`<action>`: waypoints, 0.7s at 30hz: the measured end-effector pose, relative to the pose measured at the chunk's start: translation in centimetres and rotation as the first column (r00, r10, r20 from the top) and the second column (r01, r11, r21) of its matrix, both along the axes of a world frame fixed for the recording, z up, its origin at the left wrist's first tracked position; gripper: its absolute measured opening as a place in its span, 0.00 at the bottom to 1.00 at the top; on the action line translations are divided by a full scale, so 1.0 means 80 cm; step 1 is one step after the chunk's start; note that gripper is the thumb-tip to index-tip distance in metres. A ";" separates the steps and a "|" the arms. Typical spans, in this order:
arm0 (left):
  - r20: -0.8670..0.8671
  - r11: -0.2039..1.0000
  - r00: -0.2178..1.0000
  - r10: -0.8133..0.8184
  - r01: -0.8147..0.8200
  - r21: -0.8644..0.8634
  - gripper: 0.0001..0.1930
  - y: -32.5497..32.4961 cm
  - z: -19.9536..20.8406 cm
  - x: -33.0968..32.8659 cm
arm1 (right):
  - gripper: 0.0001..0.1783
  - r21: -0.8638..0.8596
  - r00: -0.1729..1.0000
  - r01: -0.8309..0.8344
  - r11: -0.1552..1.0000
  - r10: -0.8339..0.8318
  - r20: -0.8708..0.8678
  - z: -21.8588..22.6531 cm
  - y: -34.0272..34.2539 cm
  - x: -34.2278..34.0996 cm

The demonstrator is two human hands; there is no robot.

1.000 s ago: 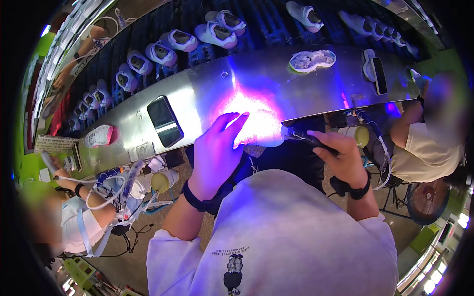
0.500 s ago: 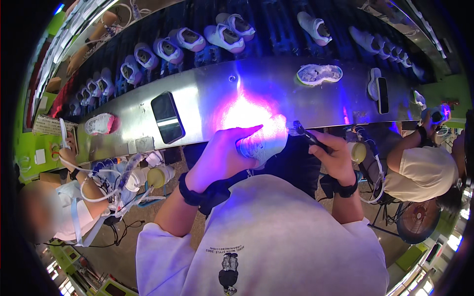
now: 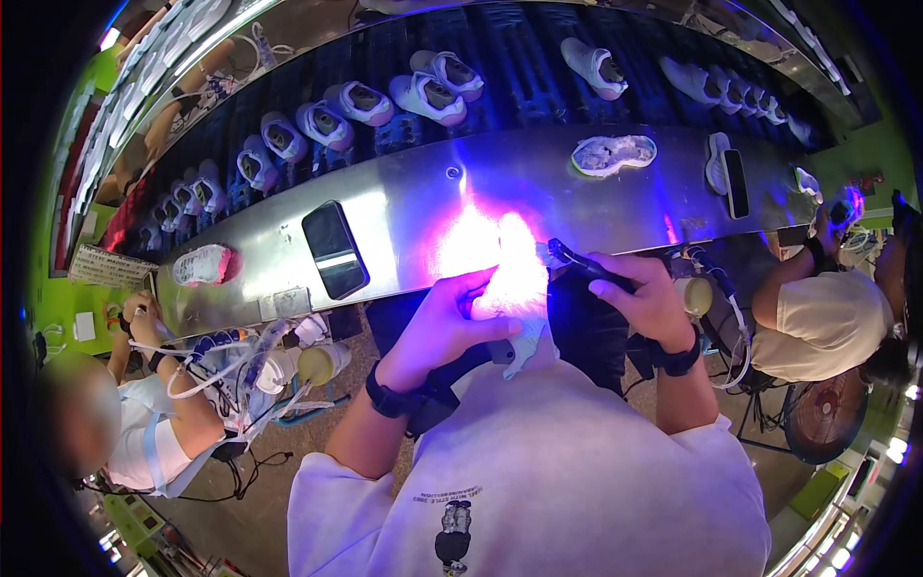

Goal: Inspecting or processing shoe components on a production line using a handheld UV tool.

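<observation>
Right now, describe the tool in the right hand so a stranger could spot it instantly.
Find the long metal bench and its pink-white glow. Just right of the glow, the right hand holds the slim black tool, dark unlike the pale piece in the left hand.

I'm looking in from afar through one head-worn fisheye, aimed steeply down, left hand (image 3: 452,325) and right hand (image 3: 648,293) near, bench (image 3: 673,178) beyond.

Dark lettering (image 3: 447,498) marks the white shirt (image 3: 567,457) — and printed rows (image 3: 104,265) (far left) a pale box (image 3: 133,275).
</observation>
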State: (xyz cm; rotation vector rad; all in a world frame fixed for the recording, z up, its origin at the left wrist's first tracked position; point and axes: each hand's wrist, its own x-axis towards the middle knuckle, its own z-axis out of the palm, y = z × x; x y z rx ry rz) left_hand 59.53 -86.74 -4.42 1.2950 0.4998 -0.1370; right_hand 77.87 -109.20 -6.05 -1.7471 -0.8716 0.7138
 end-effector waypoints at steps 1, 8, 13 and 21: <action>-0.005 0.995 1.000 0.014 -0.014 -0.101 0.33 0.000 0.000 0.000 | 0.20 0.000 1.000 -0.003 1.000 0.003 -0.001 -0.005 0.000 -0.006; -0.149 0.990 0.988 0.051 -0.071 -0.126 0.22 -0.005 0.014 0.005 | 0.22 -0.068 0.986 0.010 0.998 -0.021 -0.164 -0.023 -0.027 -0.044; -0.056 0.993 0.995 0.082 -0.077 0.087 0.17 -0.021 -0.005 0.016 | 0.21 -0.093 0.993 -0.007 0.996 -0.004 -0.114 -0.010 -0.039 -0.020; -0.044 0.969 0.993 0.114 -0.101 0.223 0.22 -0.029 -0.023 0.030 | 0.20 -0.161 0.976 -0.128 0.979 0.095 -0.198 0.012 -0.068 0.016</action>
